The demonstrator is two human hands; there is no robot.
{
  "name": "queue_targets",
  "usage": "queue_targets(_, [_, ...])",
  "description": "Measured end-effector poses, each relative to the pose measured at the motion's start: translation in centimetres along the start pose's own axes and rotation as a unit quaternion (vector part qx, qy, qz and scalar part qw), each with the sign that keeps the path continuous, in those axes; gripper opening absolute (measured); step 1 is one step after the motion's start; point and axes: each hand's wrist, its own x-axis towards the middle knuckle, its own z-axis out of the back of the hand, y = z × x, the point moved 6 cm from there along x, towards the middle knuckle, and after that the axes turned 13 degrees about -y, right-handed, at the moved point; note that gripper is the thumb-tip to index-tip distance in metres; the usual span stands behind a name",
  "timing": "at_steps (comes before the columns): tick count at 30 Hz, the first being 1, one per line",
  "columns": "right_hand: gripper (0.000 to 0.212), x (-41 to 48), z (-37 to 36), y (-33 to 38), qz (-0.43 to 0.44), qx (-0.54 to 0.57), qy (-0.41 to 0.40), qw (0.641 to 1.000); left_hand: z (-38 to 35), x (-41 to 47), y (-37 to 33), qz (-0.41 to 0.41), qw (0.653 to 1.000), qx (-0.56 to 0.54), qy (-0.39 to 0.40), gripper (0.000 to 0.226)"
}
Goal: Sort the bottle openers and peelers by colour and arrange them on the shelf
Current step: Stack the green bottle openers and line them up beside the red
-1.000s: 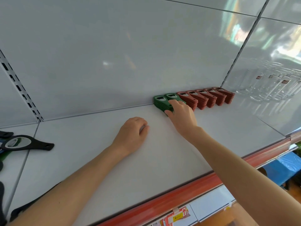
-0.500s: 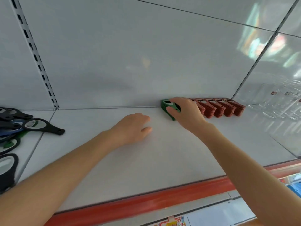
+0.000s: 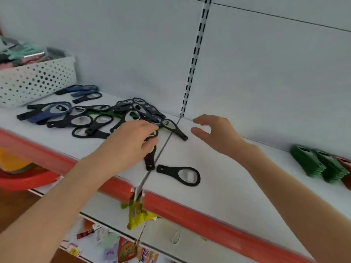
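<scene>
While my left hand (image 3: 131, 141) pinched a black plastic bottle opener (image 3: 150, 160), hiding its head, my right hand (image 3: 216, 133) hovered, fingers spread, empty.

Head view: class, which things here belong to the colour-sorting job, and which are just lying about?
Job: mixed opener pile; black opener in left hand grip; lone black opener; green stacks; shelf.
Lying about: yellow wrapper; red basin; lower-shelf packets.

Black openers (image 3: 166, 170), green stacks (image 3: 311, 164), white dotted basket (image 3: 38, 76)
</scene>
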Motion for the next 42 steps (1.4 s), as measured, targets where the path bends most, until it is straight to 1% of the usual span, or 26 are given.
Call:
queue_targets(4, [0.024, 1.7, -5.2, 4.1, 0.016, 0.008, 0.065, 0.998, 2.4, -1.6, 4.4, 0.034, 0.999, 0.006, -0.014, 0.038])
queue_targets(7, [0.031, 2.7, -8.4, 5.7, -0.034, -0.051, 0.103, 0.993, 3.4, -2.0, 7.1, 0.029, 1.0, -0.004, -0.008, 0.034])
queue_targets(10, [0.043, 3.4, -9.9, 6.7, -0.082, -0.107, 0.091, 0.987, 4.0, -1.9, 8.8, 0.0, 1.0, -0.023, 0.003, 0.033])
queue_targets(14, [0.045, 3.2, -10.5, 7.7, -0.135, -0.085, 0.053, 0.986, 4.1, -1.7, 10.7, -0.025, 0.998, -0.06, 0.02, 0.035])
queue_targets(16, [0.042, 2.7, -10.9, 8.6, -0.116, -0.097, 0.043, 0.987, 4.1, -1.7, 11.6, -0.037, 0.997, -0.069, 0.025, 0.035])
queue_targets(18, [0.037, 2.0, -11.4, 9.6, -0.087, -0.084, 0.041, 0.992, 3.9, -1.7, 12.5, -0.045, 0.996, -0.076, 0.028, 0.034])
queue_targets(23, [0.03, -0.1, -11.6, 11.7, -0.011, -0.04, 0.095, 0.995, 3.4, -1.6, 13.4, -0.067, 0.993, -0.091, 0.021, 0.03])
queue_targets(25, [0.027, -0.5, -10.9, 11.5, -0.042, -0.012, 0.107, 0.993, 3.4, -1.6, 13.5, -0.07, 0.993, -0.093, 0.011, 0.028])
queue_targets(26, [0.026, -0.5, -10.4, 11.0, -0.066, 0.005, 0.099, 0.993, 3.5, -1.5, 13.5, -0.069, 0.993, -0.096, 0.006, 0.028])
queue_targets(28, [0.026, 0.2, -9.4, 9.8, -0.105, 0.016, 0.051, 0.993, 3.5, -1.4, 13.5, -0.059, 0.993, -0.102, -0.001, 0.028])
queue_targets(30, [0.032, 1.5, -9.3, 8.7, -0.107, -0.014, 0.011, 0.994, 3.5, -1.4, 13.4, -0.059, 0.993, -0.103, -0.008, 0.027])
queue_targets(31, [0.037, 2.1, -9.7, 8.5, -0.096, -0.039, 0.014, 0.995, 3.4, -1.4, 13.3, -0.058, 0.993, -0.102, -0.009, 0.027])
queue_targets(33, [0.048, 3.0, -11.1, 8.0, -0.077, -0.074, 0.06, 0.992, 3.3, -1.3, 13.2, -0.057, 0.994, -0.095, -0.008, 0.027])
queue_targets(35, [0.055, 3.0, -12.1, 7.4, -0.079, -0.093, 0.106, 0.987, 3.2, -1.2, 13.0, -0.057, 0.994, -0.092, -0.008, 0.031])
queue_targets(37, [0.055, 2.5, -12.1, 6.7, -0.084, -0.101, 0.122, 0.984, 3.0, -1.0, 12.9, -0.048, 0.994, -0.098, -0.009, 0.029])
queue_targets(42, [0.046, 0.2, -9.1, 5.4, -0.085, -0.126, 0.112, 0.982, 2.5, -0.7, 12.4, -0.038, 0.994, -0.104, -0.008, 0.03])
